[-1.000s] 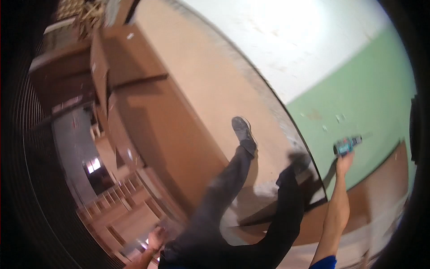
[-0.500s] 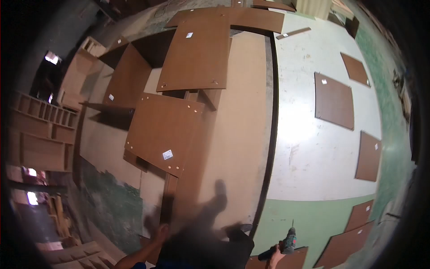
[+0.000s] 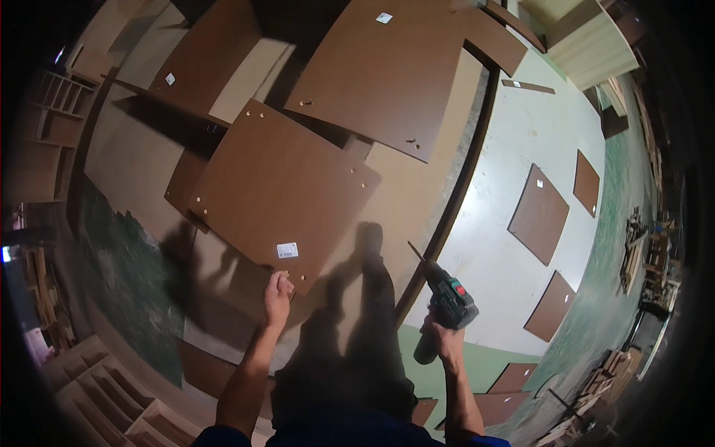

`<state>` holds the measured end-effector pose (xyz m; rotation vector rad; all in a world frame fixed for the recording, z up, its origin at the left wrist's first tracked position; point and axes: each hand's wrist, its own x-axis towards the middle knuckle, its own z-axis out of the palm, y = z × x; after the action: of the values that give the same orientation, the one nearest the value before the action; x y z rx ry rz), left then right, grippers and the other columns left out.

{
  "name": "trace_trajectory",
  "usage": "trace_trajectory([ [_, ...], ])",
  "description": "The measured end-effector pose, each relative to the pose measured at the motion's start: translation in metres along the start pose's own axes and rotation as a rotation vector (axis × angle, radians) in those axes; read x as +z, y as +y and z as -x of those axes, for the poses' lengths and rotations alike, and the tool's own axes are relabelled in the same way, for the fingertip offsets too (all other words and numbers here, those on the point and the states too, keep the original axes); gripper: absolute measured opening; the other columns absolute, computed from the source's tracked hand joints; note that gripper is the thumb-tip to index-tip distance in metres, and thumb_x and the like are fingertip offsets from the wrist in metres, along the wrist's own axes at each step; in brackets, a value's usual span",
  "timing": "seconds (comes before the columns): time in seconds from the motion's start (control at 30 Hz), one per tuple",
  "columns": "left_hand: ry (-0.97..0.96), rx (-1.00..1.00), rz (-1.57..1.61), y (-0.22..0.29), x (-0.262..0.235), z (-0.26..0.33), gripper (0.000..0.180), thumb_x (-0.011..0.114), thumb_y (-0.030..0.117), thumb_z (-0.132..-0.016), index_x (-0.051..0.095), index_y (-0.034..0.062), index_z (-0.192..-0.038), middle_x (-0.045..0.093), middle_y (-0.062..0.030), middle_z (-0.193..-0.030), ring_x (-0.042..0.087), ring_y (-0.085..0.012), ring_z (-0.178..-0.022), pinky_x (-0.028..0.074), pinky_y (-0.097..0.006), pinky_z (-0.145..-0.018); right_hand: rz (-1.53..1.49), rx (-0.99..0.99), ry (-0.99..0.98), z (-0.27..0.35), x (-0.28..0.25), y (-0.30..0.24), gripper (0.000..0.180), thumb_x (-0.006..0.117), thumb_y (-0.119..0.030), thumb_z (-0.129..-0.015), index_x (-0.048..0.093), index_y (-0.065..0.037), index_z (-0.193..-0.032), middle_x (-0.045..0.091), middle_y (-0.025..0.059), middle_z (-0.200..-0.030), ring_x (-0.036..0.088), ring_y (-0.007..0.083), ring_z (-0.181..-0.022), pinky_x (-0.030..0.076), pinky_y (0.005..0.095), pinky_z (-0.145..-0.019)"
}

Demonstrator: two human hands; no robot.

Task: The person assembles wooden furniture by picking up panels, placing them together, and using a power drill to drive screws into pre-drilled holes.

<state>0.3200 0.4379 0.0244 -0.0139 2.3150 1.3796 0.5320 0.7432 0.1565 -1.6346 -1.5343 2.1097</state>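
Nearest you, your right hand [image 3: 445, 339] is wrapped around the grip of the dark green and black drill [image 3: 452, 298], fingers curled together on the handle. The drill sits just beyond that hand: its body and chuck extend forward of your fingers, while the dark base of the grip emerges below them, on their left. Its long axis runs obliquely, from the rear of the body at the right to the bit [image 3: 416, 251] at the upper left; the bit points away from you and leftward, clear of the brown panel. Your left hand [image 3: 276, 298] is at the panel's near edge, fingers bent and close together; you cannot tell from this view whether they pinch the edge or only meet it. That brown panel [image 3: 275, 175] lies ahead of those fingers, turned diagonally, one corner directed back toward your legs just right of your fingertips. Its sides look similar, so no long axis is clear. A white label [image 3: 287, 249] is on its face just beyond your left fingers, and paired holes mark its corners. Farther out, a larger brown panel [image 3: 380, 74] lies ahead, and smaller brown boards [image 3: 538, 216] rest on the white surface [image 3: 477, 201] to your right.
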Motion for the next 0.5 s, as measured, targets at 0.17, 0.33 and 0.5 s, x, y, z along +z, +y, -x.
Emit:
trace_trajectory([
  [0.17, 0.007, 0.065, -0.408, 0.028, 0.065, -0.074, 0.016, 0.049, 0.018, -0.095, 0.052, 0.0025, -0.096, 0.057, -0.0146, -0.086, 0.054, -0.0300, -0.081, 0.043, -0.043, -0.074, 0.306, -0.085, -0.124, -0.088, 0.027, -0.049, 0.032, 0.055, 0.000, -0.072, 0.054, 0.002, -0.104, 0.059, 0.0076, -0.077, 0.060, 0.0192, -0.064, 0.053, 0.0338, -0.059],
  [0.33, -0.052, 0.561, -0.701, 0.057, 0.132, -0.138, 0.017, 0.063, 0.009, -0.076, 0.052, 0.0029, -0.087, 0.048, -0.0168, -0.116, 0.044, -0.0342, -0.117, 0.029, -0.057, -0.105, 0.258, 0.075, -0.142, -0.132, 0.057, -0.096, 0.032, 0.053, 0.001, -0.072, 0.054, 0.003, -0.104, 0.059, 0.0076, -0.076, 0.060, 0.0185, -0.064, 0.051, 0.0331, -0.059],
  [0.5, -0.004, 0.606, -0.704, 0.053, 0.155, -0.178, 0.033, 0.073, 0.016, -0.068, 0.049, 0.0033, -0.087, 0.047, -0.0168, -0.120, 0.042, -0.0347, -0.121, 0.024, -0.062, -0.109, 0.319, 0.055, -0.227, -0.167, 0.067, -0.129, 0.025, 0.058, -0.009, -0.079, 0.054, 0.001, -0.101, 0.058, 0.0049, -0.078, 0.058, 0.0148, -0.067, 0.049, 0.0297, -0.061],
])
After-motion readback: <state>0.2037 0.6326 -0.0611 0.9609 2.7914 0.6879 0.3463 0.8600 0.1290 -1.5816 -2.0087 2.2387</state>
